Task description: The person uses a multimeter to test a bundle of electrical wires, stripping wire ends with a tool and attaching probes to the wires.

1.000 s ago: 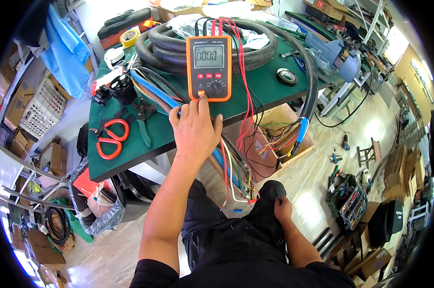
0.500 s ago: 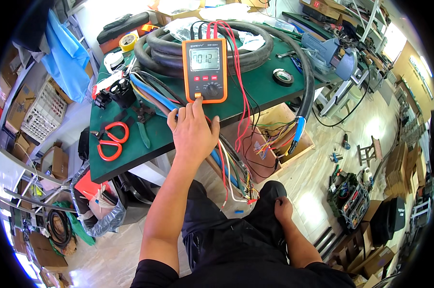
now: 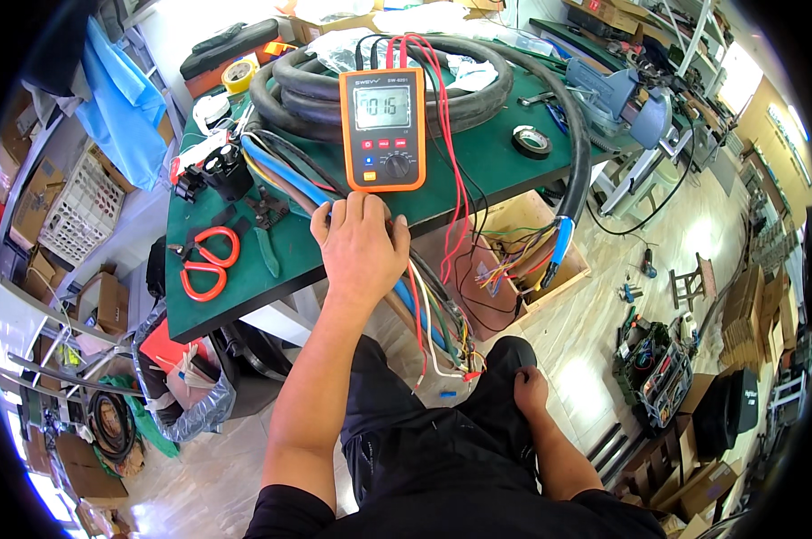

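left hand (image 3: pixel 362 252), fingers (image 3: pixel 355 209) loosely spread, undersides hidden, below orange meter (image 3: pixel 383 131); right hand (image 3: pixel 531 392), fingers unclear

Bright light bathes the green table (image 3: pixel 244 286), with white glare on the floor (image 3: pixel 581 382) to its right. Far from it, straight lines bend and corners blacken.

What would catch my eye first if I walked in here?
Probably the bright orange-edged meter near the front edge of the green table, with red and black leads at its top and the left hand just below it. Behind it, a thick coil of black cable is hard to miss. Next might be the red-handled cutter at the table's near left corner.
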`<state>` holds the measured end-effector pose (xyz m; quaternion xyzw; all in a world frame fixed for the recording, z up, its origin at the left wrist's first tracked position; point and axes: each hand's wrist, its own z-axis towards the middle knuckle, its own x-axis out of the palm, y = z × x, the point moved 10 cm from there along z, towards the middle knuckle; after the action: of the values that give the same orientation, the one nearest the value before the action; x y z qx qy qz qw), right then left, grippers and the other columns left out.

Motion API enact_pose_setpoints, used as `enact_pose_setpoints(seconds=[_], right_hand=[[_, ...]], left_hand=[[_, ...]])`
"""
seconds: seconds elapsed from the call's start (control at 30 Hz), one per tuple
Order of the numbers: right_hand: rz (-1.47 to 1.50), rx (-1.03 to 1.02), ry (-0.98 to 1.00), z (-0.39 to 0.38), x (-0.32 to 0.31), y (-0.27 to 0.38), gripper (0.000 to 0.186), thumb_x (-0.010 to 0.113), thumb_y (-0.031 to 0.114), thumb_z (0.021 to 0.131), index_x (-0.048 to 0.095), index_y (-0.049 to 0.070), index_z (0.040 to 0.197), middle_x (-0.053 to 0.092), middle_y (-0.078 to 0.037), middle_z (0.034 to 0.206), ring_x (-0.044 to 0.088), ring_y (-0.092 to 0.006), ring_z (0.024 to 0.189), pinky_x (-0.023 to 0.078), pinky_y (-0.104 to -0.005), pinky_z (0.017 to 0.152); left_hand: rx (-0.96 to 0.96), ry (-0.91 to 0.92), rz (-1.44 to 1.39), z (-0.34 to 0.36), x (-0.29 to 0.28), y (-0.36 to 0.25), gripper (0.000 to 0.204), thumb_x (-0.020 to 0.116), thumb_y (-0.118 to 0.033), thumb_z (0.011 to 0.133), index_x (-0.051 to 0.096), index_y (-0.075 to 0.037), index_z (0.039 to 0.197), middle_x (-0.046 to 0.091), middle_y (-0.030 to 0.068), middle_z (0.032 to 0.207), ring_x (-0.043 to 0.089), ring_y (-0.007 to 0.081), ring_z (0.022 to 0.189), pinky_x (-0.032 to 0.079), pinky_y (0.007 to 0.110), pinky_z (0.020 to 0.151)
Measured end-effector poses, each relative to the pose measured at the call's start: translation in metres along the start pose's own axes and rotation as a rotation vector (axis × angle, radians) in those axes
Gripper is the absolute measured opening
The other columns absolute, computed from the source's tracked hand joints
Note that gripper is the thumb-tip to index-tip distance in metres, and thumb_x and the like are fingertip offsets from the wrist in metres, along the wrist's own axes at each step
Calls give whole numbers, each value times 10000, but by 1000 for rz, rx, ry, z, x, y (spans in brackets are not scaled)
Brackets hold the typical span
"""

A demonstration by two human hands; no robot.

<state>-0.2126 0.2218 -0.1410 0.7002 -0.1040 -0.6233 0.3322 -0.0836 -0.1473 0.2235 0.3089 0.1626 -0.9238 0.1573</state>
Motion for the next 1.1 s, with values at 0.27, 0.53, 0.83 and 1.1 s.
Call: enact_pose_setpoints(seconds=[0.27,0.53,0.83,1.1], right_hand=[[-4,-6,10,0,0,2,144,589,168,855,682,67,896,684,-174,917,650,-382,886,509,-463,784],[-1,10,19,1,1,-1,142,594,168,851,683,70,901,682,-177,917,647,-388,885,507,-471,784],[0,-20,-12,0,0,0,140,586,158,851,680,62,892,681,-183,894,650,-390,867,510,-468,772],[6,-53,-41,0,-2,3,150,575,158,859,681,53,875,680,-190,860,654,-390,840,516,-457,756]], left_hand=[[9,7,2,-1,1,0,136,655,-148,751,554,-80,811,537,65,862,557,249,876,347,465,972],[12,1,5,-1,1,0,132,648,-146,749,562,-75,818,538,63,859,557,244,877,345,456,972],[11,-7,11,-1,0,-1,128,647,-142,748,565,-75,818,545,65,864,558,245,879,347,456,972],[16,-40,-2,-1,-2,0,134,665,-123,732,549,-93,792,543,50,847,557,250,868,341,438,951]])
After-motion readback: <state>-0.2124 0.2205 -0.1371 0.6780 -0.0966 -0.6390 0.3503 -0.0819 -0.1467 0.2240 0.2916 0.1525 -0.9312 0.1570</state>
